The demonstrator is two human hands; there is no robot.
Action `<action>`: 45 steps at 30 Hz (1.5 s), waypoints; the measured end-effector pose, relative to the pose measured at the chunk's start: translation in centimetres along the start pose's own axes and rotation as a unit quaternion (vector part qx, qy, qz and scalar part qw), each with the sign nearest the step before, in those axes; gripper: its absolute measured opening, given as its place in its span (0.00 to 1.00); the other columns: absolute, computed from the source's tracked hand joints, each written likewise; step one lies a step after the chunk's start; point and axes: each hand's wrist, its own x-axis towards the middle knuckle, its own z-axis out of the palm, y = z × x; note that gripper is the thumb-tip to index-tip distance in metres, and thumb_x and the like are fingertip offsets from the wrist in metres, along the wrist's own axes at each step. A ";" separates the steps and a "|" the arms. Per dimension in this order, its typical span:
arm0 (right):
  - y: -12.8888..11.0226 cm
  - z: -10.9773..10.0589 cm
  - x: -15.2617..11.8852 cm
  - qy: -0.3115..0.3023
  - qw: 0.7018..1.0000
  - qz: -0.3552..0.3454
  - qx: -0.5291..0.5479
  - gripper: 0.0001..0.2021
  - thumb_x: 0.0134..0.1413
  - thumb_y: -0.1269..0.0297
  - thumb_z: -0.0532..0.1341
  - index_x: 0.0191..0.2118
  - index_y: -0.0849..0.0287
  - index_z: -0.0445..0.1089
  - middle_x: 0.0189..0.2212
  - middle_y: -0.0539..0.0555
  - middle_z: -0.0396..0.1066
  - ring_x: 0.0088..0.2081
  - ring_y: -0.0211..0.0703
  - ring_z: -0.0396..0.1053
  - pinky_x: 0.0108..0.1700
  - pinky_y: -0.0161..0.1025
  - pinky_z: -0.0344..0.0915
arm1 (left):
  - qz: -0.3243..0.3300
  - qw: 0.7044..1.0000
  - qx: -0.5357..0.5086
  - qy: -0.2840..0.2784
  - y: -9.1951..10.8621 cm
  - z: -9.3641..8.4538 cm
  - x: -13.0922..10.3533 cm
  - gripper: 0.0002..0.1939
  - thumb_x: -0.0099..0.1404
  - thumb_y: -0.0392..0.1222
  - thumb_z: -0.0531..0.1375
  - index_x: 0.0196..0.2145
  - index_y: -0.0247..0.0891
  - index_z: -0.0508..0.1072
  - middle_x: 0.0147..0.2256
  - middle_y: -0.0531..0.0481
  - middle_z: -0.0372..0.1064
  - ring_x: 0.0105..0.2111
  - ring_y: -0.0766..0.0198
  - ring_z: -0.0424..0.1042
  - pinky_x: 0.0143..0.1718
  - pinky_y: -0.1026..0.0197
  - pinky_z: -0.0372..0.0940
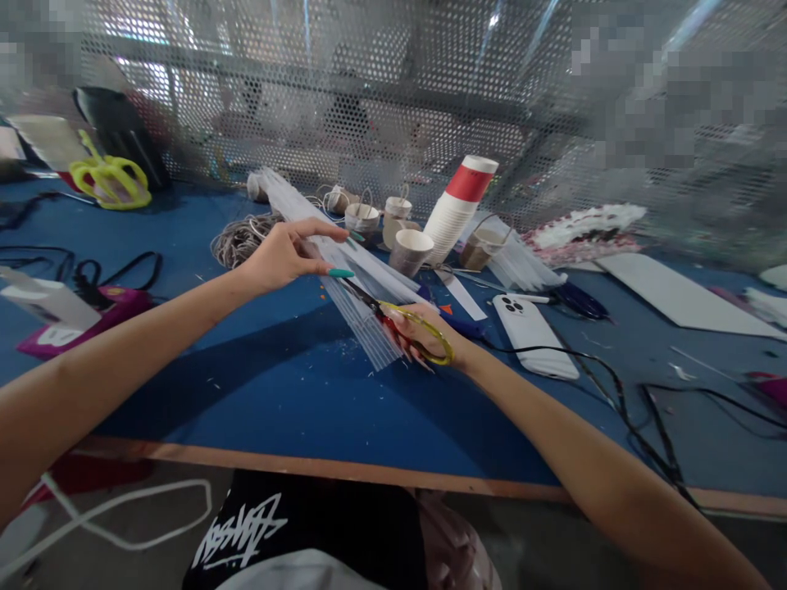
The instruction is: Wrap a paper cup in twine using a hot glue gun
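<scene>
My left hand (286,256) is closed at the fingertips around a bundle of clear, ribbed plastic strips (366,328). The strips run slantwise from the back of the blue table towards me. In my right hand (421,326) is a pair of scissors (376,306) with yellow and red handles and dark blades. The blades point left and lie against the strips, just below my left thumb. Whether they are apart is too small to tell. Behind my left hand lies a coil of grey-brown cord (241,241). Small paper cups (411,251) with cord in some of them stand beyond the strips.
A leaning stack of paper cups (458,201) stands at the back, before a perforated metal screen (393,115). On the right lie a white phone (534,336), a black cable (652,426) and a white board (689,295). A yellow-green openwork object (111,182) sits left.
</scene>
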 end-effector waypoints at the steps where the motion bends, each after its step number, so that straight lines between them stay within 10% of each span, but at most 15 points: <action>1: 0.0 0.0 0.0 -0.001 1.000 -0.003 0.002 0.26 0.49 0.39 0.62 0.19 0.58 0.62 0.12 0.45 0.61 0.11 0.28 0.53 0.11 0.28 0.48 | -0.002 1.000 0.000 -0.001 0.1 -0.1 0.0 0.24 0.50 0.41 0.72 0.47 0.37 0.80 0.48 0.43 0.77 0.21 0.77 0.64 0.18 0.71 0.60; 13: 0.4 -0.7 0.2 0.019 0.999 -0.039 0.021 0.30 0.35 0.32 0.67 0.20 0.57 0.62 0.11 0.44 0.62 0.11 0.27 0.55 0.10 0.27 0.50 | 0.004 0.999 -0.021 0.049 -0.5 -0.4 0.0 0.30 0.51 0.46 0.71 0.52 0.40 0.77 0.49 0.43 0.77 0.25 0.70 0.68 0.22 0.66 0.62; 28: 0.3 -1.2 0.2 -0.012 0.998 -0.052 -0.012 0.28 0.49 0.33 0.60 0.24 0.58 0.64 0.15 0.44 0.60 0.13 0.28 0.55 0.14 0.29 0.52 | -0.018 0.991 -0.106 -0.082 0.7 2.0 -1.1 0.33 0.49 0.42 0.72 0.55 0.40 0.76 0.53 0.42 0.75 0.21 0.72 0.69 0.19 0.68 0.64; 38: 0.2 -0.8 0.2 0.016 0.999 -0.047 -0.002 0.29 0.41 0.32 0.64 0.22 0.57 0.64 0.11 0.43 0.58 0.12 0.28 0.54 0.12 0.29 0.47 | -0.012 0.990 -0.086 -0.111 1.0 2.2 -1.2 0.37 0.48 0.40 0.72 0.57 0.44 0.74 0.43 0.46 0.80 0.18 0.71 0.68 0.17 0.67 0.62; 45: 0.7 -0.7 0.4 0.023 0.998 -0.064 -0.003 0.31 0.38 0.30 0.65 0.24 0.58 0.63 0.11 0.42 0.58 0.11 0.28 0.53 0.13 0.28 0.49 | -0.002 0.987 -0.105 -0.120 0.9 2.4 -1.2 0.35 0.49 0.40 0.72 0.57 0.44 0.74 0.55 0.44 0.74 0.20 0.72 0.69 0.17 0.68 0.62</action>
